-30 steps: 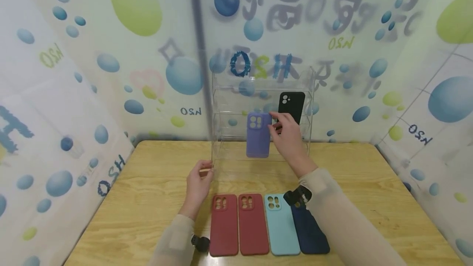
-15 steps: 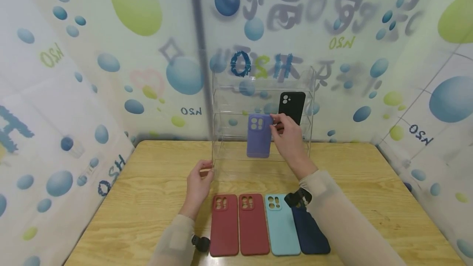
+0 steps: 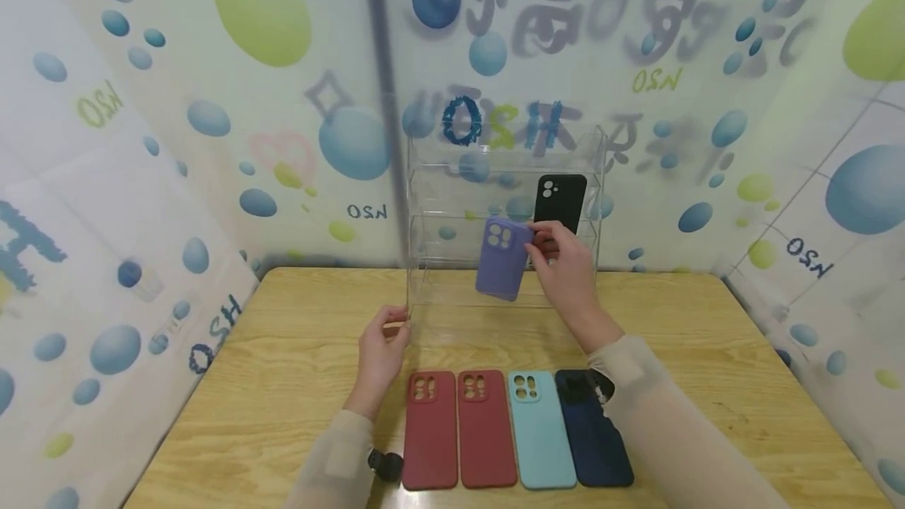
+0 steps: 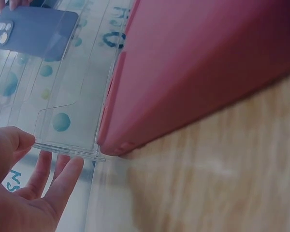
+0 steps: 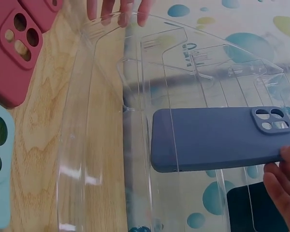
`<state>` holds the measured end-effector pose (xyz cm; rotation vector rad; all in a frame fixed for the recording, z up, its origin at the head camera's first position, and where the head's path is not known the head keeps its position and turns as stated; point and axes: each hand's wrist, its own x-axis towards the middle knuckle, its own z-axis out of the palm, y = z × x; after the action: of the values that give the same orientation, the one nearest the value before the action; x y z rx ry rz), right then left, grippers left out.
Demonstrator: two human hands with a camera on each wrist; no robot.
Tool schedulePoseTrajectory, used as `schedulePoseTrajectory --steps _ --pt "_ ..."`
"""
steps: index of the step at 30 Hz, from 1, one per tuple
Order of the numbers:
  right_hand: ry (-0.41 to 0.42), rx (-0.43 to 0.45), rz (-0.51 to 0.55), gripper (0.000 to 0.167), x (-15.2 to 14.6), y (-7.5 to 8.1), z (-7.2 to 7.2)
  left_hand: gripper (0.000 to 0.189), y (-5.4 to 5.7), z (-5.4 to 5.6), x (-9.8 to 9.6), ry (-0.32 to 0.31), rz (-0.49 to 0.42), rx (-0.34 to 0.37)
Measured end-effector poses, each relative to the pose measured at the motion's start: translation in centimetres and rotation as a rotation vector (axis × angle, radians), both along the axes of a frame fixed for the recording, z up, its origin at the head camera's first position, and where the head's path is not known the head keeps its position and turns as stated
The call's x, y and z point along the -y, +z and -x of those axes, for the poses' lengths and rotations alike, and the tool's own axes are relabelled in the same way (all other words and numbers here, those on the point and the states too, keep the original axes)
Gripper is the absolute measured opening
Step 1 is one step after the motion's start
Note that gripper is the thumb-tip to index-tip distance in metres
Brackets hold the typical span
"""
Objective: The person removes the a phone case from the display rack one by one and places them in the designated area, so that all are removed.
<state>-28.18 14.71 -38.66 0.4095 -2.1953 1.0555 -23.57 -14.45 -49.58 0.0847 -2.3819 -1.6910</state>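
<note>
My right hand [image 3: 569, 277] pinches a purple phone case [image 3: 500, 265] by its upper right edge, thumb in front. The case hangs tilted, its top leaning right, before the lower tiers of a clear acrylic display rack [image 3: 409, 258]. In the right wrist view, the lower end of this case [image 5: 203, 140] overlaps a clear tier lip. My left hand [image 3: 382, 348] holds the rack's left side edge; the left wrist view shows the thumb and fingers on either side of that clear edge [image 4: 63, 150]. A black phone case [image 3: 563, 199] stands in an upper tier at right, partly behind my right hand.
On the wooden table [image 3: 283, 383], a row lies before the rack: a red case [image 3: 430, 442], a second red case [image 3: 488, 442], a light blue case [image 3: 543, 442] and a dark blue case [image 3: 597, 446], partly under my right sleeve. Patterned walls enclose the table.
My right hand has shifted slightly right, and the purple phone case has gone from nearly upright to tilted with its top to the right. My left hand stays on the rack.
</note>
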Motion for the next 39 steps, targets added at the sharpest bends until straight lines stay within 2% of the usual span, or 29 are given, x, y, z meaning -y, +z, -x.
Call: schedulePoseTrajectory --steps 6,17,28,33,39 --pt "0.017 -0.062 -0.019 0.027 -0.2 -0.1 -0.2 0.023 0.1 0.0 -0.1 0.000 0.002 0.002" --pt "0.052 -0.092 0.060 0.030 -0.7 0.5 -0.9 0.024 0.1 0.0 -0.1 0.000 0.010 0.008" --pt "0.048 -0.025 0.129 0.028 -1.5 0.7 -2.0 0.024 0.2 -0.1 -0.1 0.002 0.014 0.005" --pt "0.041 0.015 0.159 0.027 -1.9 0.3 -2.7 0.024 0.2 -0.1 -0.2 0.002 0.018 0.008" --pt "0.030 0.078 0.145 0.028 -2.8 -0.2 -3.5 0.025 0.3 -0.1 -0.2 0.003 0.016 0.013"
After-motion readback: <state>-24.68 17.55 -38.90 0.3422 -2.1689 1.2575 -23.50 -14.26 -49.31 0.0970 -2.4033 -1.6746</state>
